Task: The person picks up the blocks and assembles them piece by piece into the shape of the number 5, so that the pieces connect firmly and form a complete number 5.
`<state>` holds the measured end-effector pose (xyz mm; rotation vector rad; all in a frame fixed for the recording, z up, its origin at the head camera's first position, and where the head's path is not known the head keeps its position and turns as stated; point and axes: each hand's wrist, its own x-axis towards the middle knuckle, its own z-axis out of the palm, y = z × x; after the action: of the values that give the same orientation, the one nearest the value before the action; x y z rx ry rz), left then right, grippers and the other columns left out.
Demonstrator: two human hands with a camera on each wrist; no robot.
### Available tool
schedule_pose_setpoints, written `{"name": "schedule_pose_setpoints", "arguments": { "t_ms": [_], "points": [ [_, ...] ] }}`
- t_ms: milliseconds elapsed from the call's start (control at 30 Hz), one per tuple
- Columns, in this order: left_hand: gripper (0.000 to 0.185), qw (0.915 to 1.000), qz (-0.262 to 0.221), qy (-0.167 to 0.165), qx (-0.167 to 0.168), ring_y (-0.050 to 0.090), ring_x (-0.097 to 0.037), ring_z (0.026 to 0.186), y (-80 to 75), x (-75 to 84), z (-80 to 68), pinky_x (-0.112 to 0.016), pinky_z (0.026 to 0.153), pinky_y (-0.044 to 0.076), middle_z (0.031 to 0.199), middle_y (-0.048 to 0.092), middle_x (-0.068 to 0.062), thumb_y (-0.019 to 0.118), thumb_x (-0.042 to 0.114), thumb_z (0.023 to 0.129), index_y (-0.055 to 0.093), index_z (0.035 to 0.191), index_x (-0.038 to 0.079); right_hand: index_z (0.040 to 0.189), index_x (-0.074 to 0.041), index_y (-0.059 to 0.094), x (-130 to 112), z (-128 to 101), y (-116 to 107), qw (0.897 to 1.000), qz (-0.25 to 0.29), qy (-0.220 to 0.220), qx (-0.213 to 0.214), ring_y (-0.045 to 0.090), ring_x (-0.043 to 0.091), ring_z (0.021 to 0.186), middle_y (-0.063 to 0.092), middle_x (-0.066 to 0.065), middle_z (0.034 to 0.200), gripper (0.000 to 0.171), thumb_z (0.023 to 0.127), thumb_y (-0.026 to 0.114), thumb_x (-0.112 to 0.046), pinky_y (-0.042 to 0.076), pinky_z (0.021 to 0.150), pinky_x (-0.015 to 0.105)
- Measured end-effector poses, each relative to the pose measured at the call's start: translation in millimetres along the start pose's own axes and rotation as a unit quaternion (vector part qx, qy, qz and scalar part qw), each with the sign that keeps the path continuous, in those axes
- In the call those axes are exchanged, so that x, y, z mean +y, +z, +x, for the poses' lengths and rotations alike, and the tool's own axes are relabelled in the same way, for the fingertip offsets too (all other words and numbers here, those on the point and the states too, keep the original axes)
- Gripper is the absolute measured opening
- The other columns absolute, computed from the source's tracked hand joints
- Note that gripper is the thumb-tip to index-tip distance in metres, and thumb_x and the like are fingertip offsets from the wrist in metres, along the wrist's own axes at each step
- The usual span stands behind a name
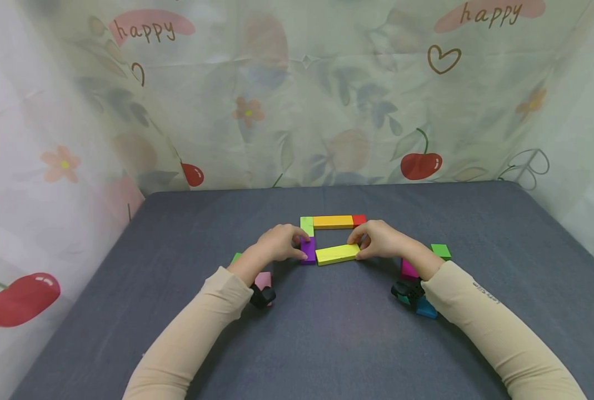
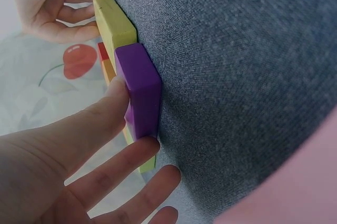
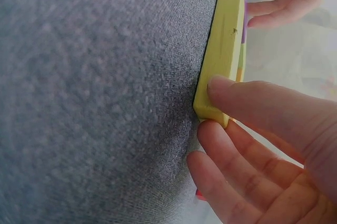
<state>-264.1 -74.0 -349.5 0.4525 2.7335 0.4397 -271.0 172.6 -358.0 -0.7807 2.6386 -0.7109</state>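
Wooden blocks lie on the dark cloth. My left hand pinches the purple block, its thumb at one end and a finger at the other in the left wrist view. The yellow block lies slightly slanted, its left end right at the purple one. Its right end is pinched between thumb and fingers of my right hand. Behind the purple block, a light green block continues the left side. From there an orange block runs right to a red block, partly hidden by the right hand.
Beside the right forearm are a green block, a magenta block and a blue block. A pink block and a mostly hidden green block lie by the left wrist. A patterned curtain hangs behind the table.
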Motion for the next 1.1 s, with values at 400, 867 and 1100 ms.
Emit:
{"name": "schedule_pose_setpoints", "arguments": {
  "t_ms": [400,867,1100],
  "points": [
    [0.045,1.0,0.001,0.001,-0.001,0.058,-0.02,0.104,-0.9,1.1,-1.6,-0.037,0.09,0.048,0.115,0.065,-0.006,0.073,0.028,0.081,0.061,0.123,0.021,0.106,-0.001,0.068,1,-2,0,1.0,0.005,-0.007,0.004,0.062,0.014,0.078,0.068,0.014,0.104,0.031,0.077,0.074,-0.008,0.053,0.071,0.028],
    [0.045,1.0,0.002,0.003,0.003,0.058,-0.02,0.101,0.4,-0.3,-0.2,-0.037,0.087,0.048,0.114,0.065,-0.006,0.073,0.029,0.08,0.061,0.123,0.021,0.11,-0.001,0.066,1,-2,-1,1.0,0.011,0.002,0.001,0.064,0.016,0.08,0.067,0.015,0.109,0.034,0.078,0.074,-0.01,0.054,0.073,0.029],
    [0.045,1.0,0.0,-0.002,0.003,0.058,-0.02,0.101,0.3,0.4,-0.2,-0.037,0.087,0.048,0.114,0.065,-0.005,0.074,0.029,0.08,0.062,0.122,0.022,0.114,-0.001,0.063,6,-11,-10,1.0,0.029,-0.007,0.011,0.067,0.021,0.088,0.065,0.017,0.114,0.038,0.079,0.072,-0.012,0.054,0.078,0.034]
  ]
}}
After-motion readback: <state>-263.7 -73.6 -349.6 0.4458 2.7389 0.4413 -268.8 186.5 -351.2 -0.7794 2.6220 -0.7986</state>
